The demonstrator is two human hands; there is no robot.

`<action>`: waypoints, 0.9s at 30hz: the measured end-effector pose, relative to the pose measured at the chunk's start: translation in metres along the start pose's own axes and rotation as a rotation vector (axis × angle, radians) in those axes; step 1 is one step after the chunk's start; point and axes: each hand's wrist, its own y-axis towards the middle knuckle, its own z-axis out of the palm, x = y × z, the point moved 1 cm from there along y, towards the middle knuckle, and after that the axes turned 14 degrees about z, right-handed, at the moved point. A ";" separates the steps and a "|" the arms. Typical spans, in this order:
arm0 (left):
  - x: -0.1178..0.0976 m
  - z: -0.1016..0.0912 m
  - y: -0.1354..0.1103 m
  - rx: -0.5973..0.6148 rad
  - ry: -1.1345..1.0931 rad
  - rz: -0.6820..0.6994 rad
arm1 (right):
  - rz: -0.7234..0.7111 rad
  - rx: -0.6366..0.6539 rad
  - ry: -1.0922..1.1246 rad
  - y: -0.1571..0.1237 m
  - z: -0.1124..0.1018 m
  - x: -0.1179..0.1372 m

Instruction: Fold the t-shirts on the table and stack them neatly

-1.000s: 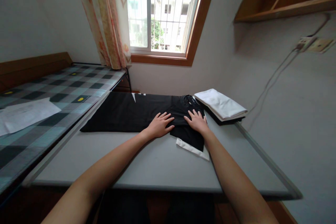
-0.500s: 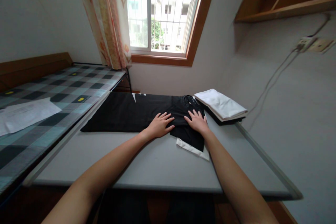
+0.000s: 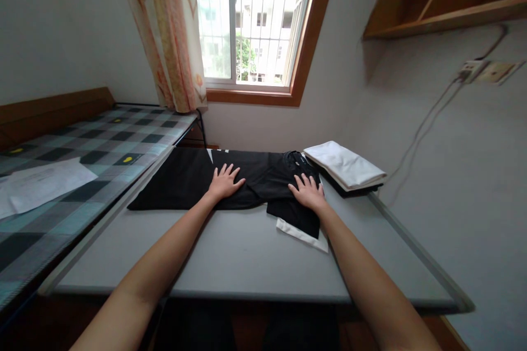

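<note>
A black T-shirt [image 3: 255, 178] lies stretched across the far part of the grey table [image 3: 247, 252], folded lengthwise, with a white-edged sleeve sticking out toward me. My left hand [image 3: 224, 182] lies flat on the shirt's middle, fingers spread. My right hand [image 3: 307, 192] rests flat on the shirt near its collar, fingers apart. Neither hand holds anything.
A folded white garment [image 3: 343, 163] sits on a dark one at the table's back right corner. A bed with a checked cover [image 3: 102, 145] and a white sheet of paper [image 3: 39, 184] stands along the left. A window [image 3: 247, 22], curtain, wall shelf and socket lie beyond.
My left hand has slid leftward along the shirt, away from my right hand. The right hand has stayed in place. The view shifted slightly.
</note>
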 end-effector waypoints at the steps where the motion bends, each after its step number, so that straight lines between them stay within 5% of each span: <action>1: -0.002 0.001 0.000 0.026 0.013 0.001 | 0.002 -0.009 -0.004 -0.001 0.000 0.000; 20: -0.025 0.000 -0.045 0.042 0.035 0.068 | -0.072 -0.156 -0.071 -0.056 0.008 -0.027; 25: -0.028 -0.004 -0.049 -0.035 -0.056 0.098 | -0.081 -0.162 -0.049 -0.065 0.002 -0.029; 27: -0.034 -0.013 -0.050 -0.120 -0.130 0.213 | -0.107 -0.159 -0.014 -0.062 -0.003 -0.029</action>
